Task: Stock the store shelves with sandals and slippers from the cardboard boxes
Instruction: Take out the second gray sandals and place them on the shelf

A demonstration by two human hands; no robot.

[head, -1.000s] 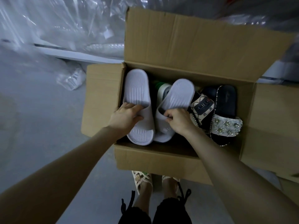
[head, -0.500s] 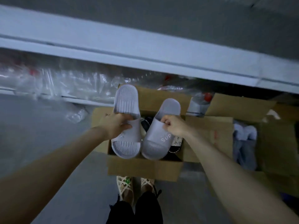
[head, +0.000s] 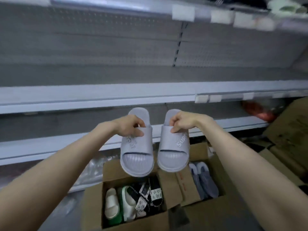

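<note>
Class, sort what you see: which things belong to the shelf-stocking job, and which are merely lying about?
Job: left hand pinching left grey slipper, right hand pinching right grey slipper, open box of sandals, second box of grey slippers, shelf.
Lying about: clear plastic wrap, red bundle at right.

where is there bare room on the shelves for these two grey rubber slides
The grey shelf deck between the perforated back panel and the white front rail is bare. Crowded: the top shelf's right end, holding footwear, and the open cardboard box below.
</note>
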